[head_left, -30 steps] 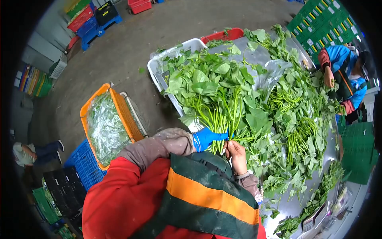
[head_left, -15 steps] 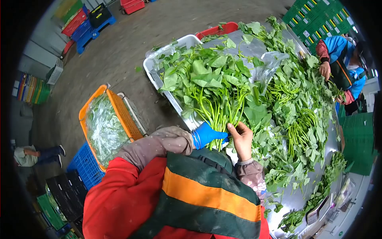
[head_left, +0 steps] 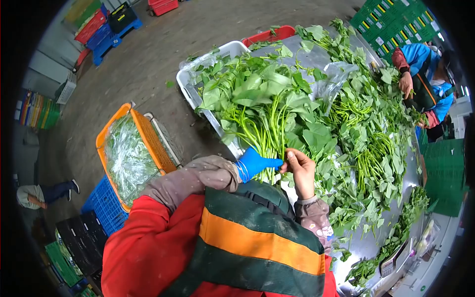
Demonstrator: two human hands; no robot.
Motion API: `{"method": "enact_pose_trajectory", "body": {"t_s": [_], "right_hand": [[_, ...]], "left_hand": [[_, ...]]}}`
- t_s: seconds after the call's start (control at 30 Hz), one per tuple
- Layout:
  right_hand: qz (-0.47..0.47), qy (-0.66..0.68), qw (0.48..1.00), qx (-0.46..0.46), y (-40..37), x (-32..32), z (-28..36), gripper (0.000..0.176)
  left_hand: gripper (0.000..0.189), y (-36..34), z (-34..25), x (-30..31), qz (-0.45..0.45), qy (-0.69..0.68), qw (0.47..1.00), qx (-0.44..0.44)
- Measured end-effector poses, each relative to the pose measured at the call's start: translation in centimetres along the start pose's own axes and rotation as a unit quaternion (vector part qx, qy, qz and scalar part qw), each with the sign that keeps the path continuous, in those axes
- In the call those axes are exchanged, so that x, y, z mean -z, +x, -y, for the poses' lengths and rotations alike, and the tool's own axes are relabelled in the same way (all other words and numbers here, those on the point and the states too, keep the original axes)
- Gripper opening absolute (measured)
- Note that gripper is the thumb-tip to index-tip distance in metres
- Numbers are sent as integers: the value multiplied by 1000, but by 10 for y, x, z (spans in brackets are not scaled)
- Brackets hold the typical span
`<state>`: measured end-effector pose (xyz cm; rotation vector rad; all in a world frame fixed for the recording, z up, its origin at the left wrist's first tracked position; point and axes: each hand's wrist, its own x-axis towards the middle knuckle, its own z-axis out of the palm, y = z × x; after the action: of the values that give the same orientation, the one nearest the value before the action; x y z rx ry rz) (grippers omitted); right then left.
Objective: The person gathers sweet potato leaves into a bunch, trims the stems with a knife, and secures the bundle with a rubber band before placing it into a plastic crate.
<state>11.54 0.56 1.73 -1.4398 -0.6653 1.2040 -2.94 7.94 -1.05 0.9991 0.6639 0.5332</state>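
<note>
Your right hand [head_left: 302, 171] is sitting higher, half-curled, hold unclear; your left hand [head_left: 253, 164] is clenching a bunch of greens [head_left: 269, 126] at the metal tabletop's [head_left: 316, 59] left edge.

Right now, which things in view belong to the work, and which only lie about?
In the work: left hand, gripping the bunch of greens; right hand, at its stems; loose greens; metal table.

Seemingly just about: red crate on the floor; stacked green crates; clear plastic.

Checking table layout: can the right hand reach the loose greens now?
Likely yes: the right hand is beside the loose greens, nothing visible between, though it's at the bunch in the left hand.
</note>
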Motion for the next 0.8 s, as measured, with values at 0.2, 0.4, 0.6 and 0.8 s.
{"method": "enact_pose_trajectory", "body": {"t_s": [0.2, 0.4, 0.6, 0.8], "right_hand": [[-7, 110, 988, -110, 17, 6, -31, 16], [-40, 167, 985, 18, 11, -5, -36, 17], [-115, 2, 991, 76, -7, 3, -42, 8], [-151, -7, 986, 71, 7, -8, -39, 5]], "left_hand": [[34, 0, 5, 3, 17, -26, 999, 9], [27, 3, 7, 9, 41, -111, 989, 91], [24, 7, 9, 3, 49, -129, 989, 58], [33, -2, 4, -5, 30, -69, 996, 54]]}}
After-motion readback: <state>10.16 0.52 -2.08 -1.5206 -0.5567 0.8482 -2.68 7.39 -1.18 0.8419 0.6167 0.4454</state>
